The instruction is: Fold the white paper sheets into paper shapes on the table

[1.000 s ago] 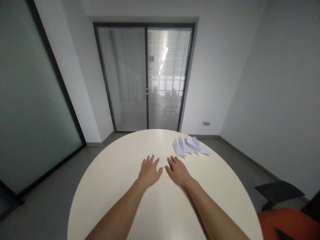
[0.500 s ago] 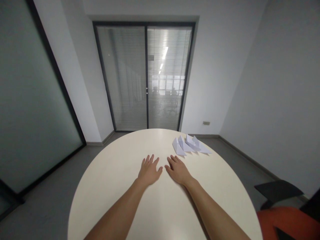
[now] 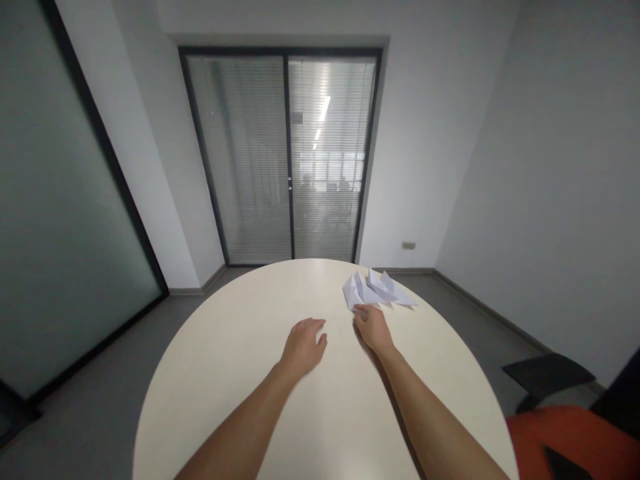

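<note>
A cluster of several white folded papers that look like paper planes [image 3: 384,288] lies at the far right of the round table, their pointed tips towards me. My right hand [image 3: 373,327] is at the near tip of the leftmost paper plane [image 3: 351,292], fingers drawn together on it; the hand partly covers that tip. My left hand [image 3: 303,343] hovers over or rests on the tabletop left of centre. Its fingers are slightly bent, the thumb stands apart, and it holds nothing.
The round cream table [image 3: 225,373] fills the lower middle. A chair with an orange seat [image 3: 565,440] and black armrest [image 3: 550,375] stands at the right. Beyond the table is a glass door [image 3: 290,160] with blinds; a frosted glass panel [image 3: 60,200] is at the left.
My right hand has moved forward and right to the paper planes, its spread fingers closing. My left hand has lifted its fingers from a flat spread into a loose curve.
</note>
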`<state>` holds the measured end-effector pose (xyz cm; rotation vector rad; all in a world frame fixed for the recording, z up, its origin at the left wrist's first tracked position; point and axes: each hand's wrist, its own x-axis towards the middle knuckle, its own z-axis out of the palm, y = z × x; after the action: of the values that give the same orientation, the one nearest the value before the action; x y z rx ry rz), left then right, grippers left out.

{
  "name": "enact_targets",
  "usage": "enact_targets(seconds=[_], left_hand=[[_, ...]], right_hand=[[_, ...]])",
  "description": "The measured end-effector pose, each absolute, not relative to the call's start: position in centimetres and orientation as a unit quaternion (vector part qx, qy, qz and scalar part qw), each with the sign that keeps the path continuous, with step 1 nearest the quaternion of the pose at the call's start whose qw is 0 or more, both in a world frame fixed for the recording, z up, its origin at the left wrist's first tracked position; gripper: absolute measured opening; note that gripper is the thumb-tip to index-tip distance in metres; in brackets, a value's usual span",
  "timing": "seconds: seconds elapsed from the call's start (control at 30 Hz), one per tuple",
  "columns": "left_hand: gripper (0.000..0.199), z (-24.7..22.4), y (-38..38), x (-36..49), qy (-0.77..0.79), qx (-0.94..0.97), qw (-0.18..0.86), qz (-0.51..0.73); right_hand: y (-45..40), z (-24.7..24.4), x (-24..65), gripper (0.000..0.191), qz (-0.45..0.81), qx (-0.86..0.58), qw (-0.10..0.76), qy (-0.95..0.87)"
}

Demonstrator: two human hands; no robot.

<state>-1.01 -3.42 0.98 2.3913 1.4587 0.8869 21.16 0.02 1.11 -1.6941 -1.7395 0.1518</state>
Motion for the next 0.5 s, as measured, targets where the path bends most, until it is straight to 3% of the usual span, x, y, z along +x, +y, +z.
enact_targets(seconds=[0.1,0.27,0.37,0.5], left_hand=[[0.047,0.8,-3.4,-0.5,0.507,0.770,0.175,0.345],[0.072,0.5,-2.5,0.3,0.515,0.628,0.365,0.455],[0.064,0.8,-1.7,0.3,0.496,0.535,0.434,0.529],[0.036,1.1,-1.4,0.0,0.471,0.471,0.507,0.547]], right_hand=[[-0.6,1.7,20.2,0.029,0.091,-0.637,0.368,-0.671],[-3.3,3.6,17.2,0.029,0.043,-0.532,0.366,-0.762],[-4.9,4.6,15.3,0.035,0.011,-0.497,0.332,-0.802],[-6.1,5.2,14.2,0.026,-0.017,-0.483,0.282,-0.829]])
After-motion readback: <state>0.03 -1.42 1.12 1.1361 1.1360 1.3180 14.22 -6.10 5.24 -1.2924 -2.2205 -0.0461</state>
